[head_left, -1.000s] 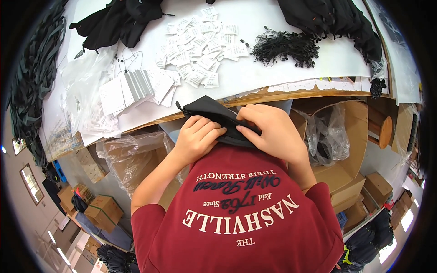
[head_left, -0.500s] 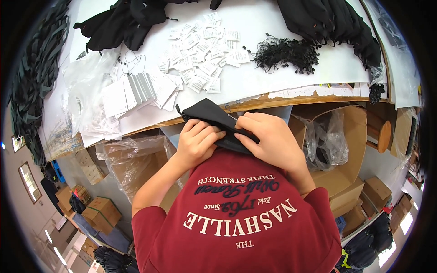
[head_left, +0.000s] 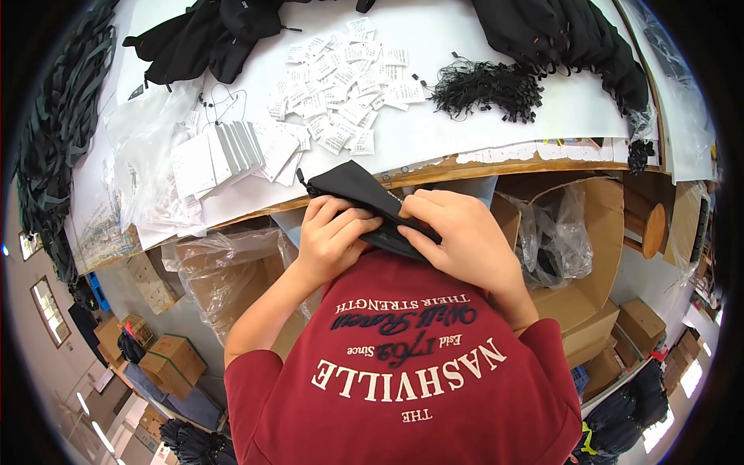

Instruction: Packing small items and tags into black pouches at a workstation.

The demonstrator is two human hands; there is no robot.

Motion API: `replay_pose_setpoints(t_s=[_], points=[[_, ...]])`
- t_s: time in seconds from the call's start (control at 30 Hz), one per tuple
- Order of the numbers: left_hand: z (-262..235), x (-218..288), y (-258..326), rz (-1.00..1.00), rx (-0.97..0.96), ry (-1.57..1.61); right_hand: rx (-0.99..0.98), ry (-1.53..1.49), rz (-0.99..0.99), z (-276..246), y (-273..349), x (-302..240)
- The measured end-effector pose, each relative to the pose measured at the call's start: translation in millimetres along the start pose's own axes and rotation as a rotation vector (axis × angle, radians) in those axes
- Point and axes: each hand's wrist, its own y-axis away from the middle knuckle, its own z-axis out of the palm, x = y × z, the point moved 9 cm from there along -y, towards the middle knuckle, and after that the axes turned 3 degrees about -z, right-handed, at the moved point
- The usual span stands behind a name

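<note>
At the near surface (head_left: 465, 167) edge, both hands pinch black fabric.
Left hand (head_left: 329, 236) and right hand (head_left: 457, 236) clamp the folded black cloth (head_left: 358, 190); its long axis runs far-left to near-right between them.

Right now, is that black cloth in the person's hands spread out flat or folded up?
Folded. The black cloth is doubled into a small bunch, pinched between the left hand and right hand at the table edge.

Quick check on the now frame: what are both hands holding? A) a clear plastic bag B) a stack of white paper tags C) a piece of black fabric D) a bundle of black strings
C: the left hand and right hand both pinch the black fabric piece at the table edge; the white tags, the black strings and the clear plastic bag lie untouched on the tabletop.
</note>
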Motion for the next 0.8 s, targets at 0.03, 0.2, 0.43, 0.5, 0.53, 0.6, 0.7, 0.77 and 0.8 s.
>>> replay_pose_setpoints(t_s=[0.03,0.2,0.43,0.5,0.53,0.6,0.7,0.77,0.8], points=[[0,1,0,0.001,0.0,0.0,0.03,-0.004,-0.005,-2,1,0],[0,2,1,-0.002,-0.004,-0.037,-0.027,-0.011,-0.007,4,0,2],[17,16,-5,-0.012,-0.367,0.032,0.101,-0.018,0.03,-8,-10,19],[32,29,-4,-0.056,-0.542,0.035,0.13,0.002,0.01,-12,-22,20],[33,32,-8,-0.095,-0.579,0.036,0.132,-0.029,-0.04,-13,-28,14],[32,26,-11,-0.11,-0.513,0.033,0.144,-0.059,-0.134,-12,-38,7],[24,10,-9,-0.158,-0.487,0.045,-0.077,-0.144,0.003,1,-43,26],[31,-4,2,-0.279,-0.638,0.306,-0.309,-0.541,0.182,22,-29,61],[30,-12,8,-0.415,-0.682,0.39,-0.324,-0.581,0.135,23,-21,68]])
